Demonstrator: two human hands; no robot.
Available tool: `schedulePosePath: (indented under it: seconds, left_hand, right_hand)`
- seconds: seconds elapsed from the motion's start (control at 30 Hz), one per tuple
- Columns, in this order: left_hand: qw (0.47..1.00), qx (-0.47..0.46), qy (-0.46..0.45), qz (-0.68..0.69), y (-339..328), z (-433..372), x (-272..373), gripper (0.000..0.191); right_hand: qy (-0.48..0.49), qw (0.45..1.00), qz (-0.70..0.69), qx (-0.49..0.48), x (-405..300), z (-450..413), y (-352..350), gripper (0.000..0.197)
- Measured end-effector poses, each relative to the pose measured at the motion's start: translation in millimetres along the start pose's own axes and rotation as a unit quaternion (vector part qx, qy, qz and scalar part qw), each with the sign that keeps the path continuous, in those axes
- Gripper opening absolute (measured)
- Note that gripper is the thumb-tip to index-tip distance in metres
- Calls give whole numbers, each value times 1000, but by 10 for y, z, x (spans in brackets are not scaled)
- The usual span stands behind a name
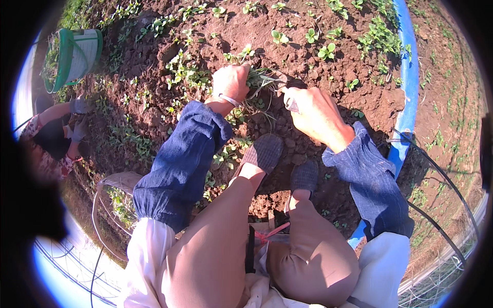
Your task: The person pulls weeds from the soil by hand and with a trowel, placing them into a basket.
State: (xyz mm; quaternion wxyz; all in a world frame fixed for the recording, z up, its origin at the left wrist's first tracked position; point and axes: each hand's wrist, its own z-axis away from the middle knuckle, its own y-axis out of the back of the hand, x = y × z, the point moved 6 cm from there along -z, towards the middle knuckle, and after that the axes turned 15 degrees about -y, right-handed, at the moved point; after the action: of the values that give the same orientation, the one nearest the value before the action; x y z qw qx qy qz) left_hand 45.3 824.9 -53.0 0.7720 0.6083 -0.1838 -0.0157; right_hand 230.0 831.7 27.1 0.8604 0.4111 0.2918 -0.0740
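My left hand [231, 84], with a band at its wrist, is closed around a clump of long-bladed grass [262, 78] at the soil surface. Just to the right, my right hand [315, 114] grips a small hand tool by its pale handle [291, 104]. The tool's brownish metal blade [282, 81] reaches up beside the grass; its exact shape is partly hidden. Small leafy seedlings [326, 51] grow in the reddish-brown soil [254, 34] beyond my hands. Low green weeds [188, 75] stand left of my left hand.
A green-rimmed white bucket [85, 48] with plants inside lies tilted at upper left. Below it are a co-worker's gloved hands [80, 106]. A basket [96, 215] holding greenery sits at lower left. A blue pipe [409, 84] and black hoses [443, 175] run along the right.
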Motion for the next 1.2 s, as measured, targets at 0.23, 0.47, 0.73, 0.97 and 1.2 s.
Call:
schedulePosePath:
  seconds: [0.23, 0.47, 0.73, 0.97, 1.2]
  left_hand:
    - [998, 30, 29, 37, -60, 55, -5, 26]
    - [989, 60, 92, 97, -31, 52, -182, 19]
    - [970, 85, 148, 173, -71, 153, -286, 17]
    - [945, 61, 189, 260, -128, 78, -318, 16]
    - [831, 69, 233, 500, -206, 333, -258, 26]
  right_hand:
    - [-24, 999, -21, 20, 55, -123, -345, 10]
    - [-39, 990, -136, 25, 506, -96, -546, 11]
    - [-55, 996, -56, -38, 147, -41, -83, 22]
    - [-39, 991, -126, 0, 150, -309, -379, 19]
    - [-18, 976, -215, -16, 392, -299, -648, 9]
